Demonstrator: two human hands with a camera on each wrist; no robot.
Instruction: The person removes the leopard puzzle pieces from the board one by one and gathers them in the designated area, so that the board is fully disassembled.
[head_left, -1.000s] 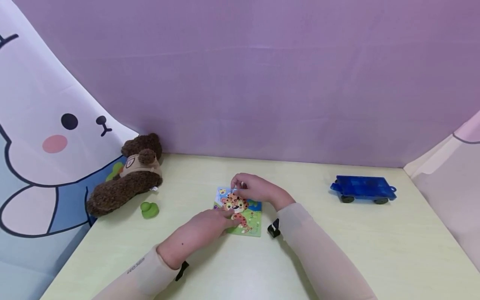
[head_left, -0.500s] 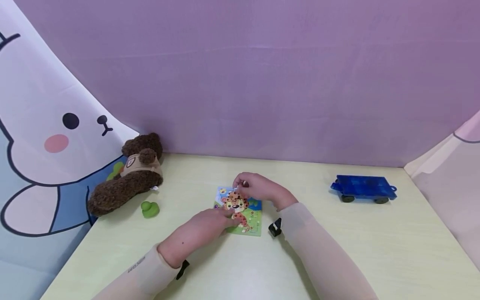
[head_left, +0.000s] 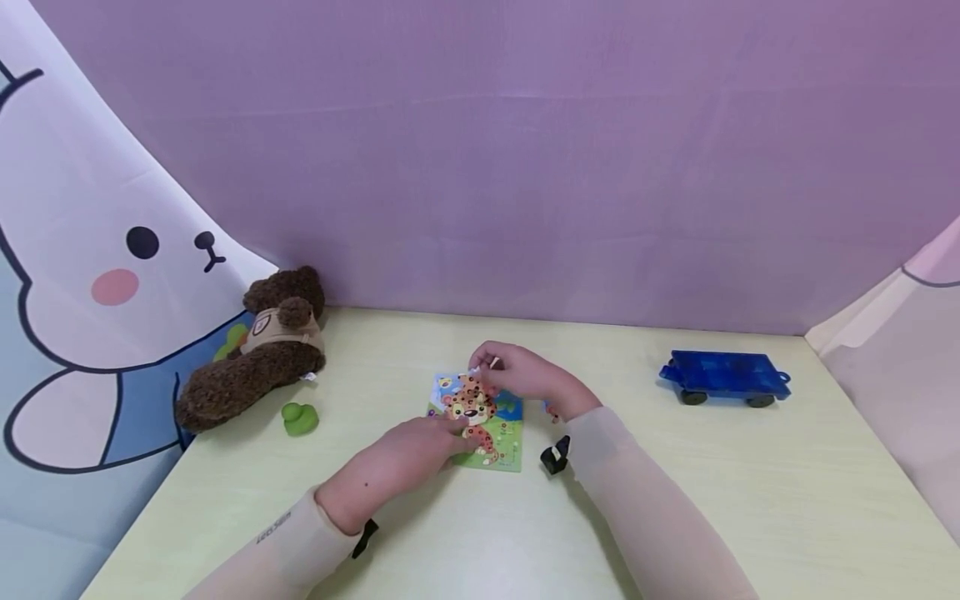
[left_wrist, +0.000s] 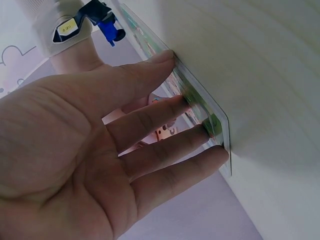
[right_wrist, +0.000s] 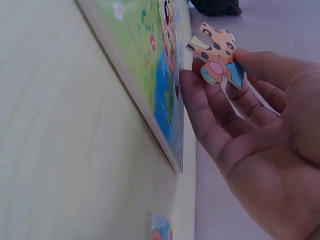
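A jigsaw board (head_left: 508,457) with a spotted leopard cub on a green and blue scene lies flat mid-table. My left hand (head_left: 412,454) rests on its lower left part; in the left wrist view the extended fingertips (left_wrist: 167,167) and thumb touch the board near its edge. Over the board's top edge, my right hand (head_left: 517,371) pinches a spotted orange jigsaw piece (right_wrist: 218,50) between thumb and fingers. That piece shows part of the leopard with a bit of blue, and it stands tilted above the board in the right wrist view.
Another jigsaw piece (head_left: 552,412) lies right of the board, partly behind the right wrist. A green toy duck (head_left: 300,419) and a brown plush bear (head_left: 251,371) are at the left. A blue wheeled toy wagon (head_left: 726,375) stands at the right, before a purple backdrop.
My right hand has shifted slightly right and away from me, with the jigsaw piece in its fingers. The loose piece beside the right wrist has come into view. My left hand stays put.
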